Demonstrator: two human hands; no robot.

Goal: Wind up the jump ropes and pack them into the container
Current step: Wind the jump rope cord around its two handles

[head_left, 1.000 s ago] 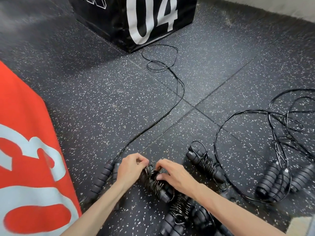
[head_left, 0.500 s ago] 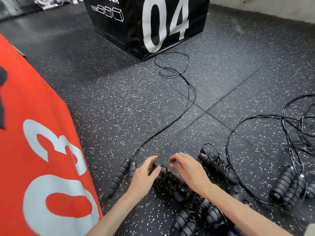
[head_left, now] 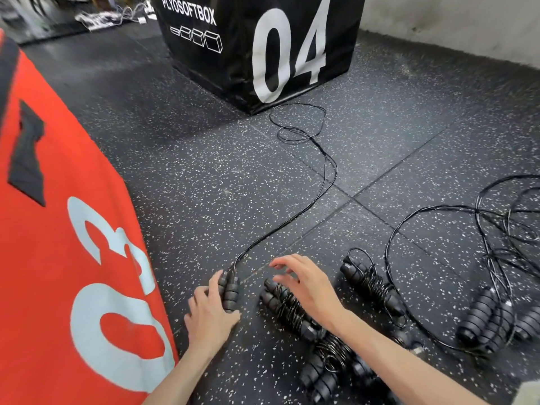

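We had our left hand (head_left: 211,314) at the lower middle of the frame, its fingers curling round the paired handles (head_left: 229,292) of an unwound rope; whether the grip was fully closed we could not tell for certain, but the thumb and fingers lay on both sides of them. From those handles the thin cord (head_left: 327,176) ran doubled up the frame and ended in loose loops just before the black box (head_left: 263,39) marked 04.

Our right hand (head_left: 306,285) hovered with fingers spread and relaxed, holding nothing, above a wound rope (head_left: 287,309) lying on the floor (head_left: 190,185). A second wound rope (head_left: 372,283) lay to the right of it, more bundles (head_left: 330,366) sat near the bottom edge, and a loose tangle (head_left: 496,258) with its handles filled the right side. A red box (head_left: 58,229) marked 03 stood at the left. No container showed in the frame.

We judged the ribbed handles the right place to take hold: firm, grippy, and heavy enough to anchor the winding. The cord looked light, slick and springy, likely to uncoil or kink unless kept taut, so the loops near the black box would want drawing in steadily before wrapping.
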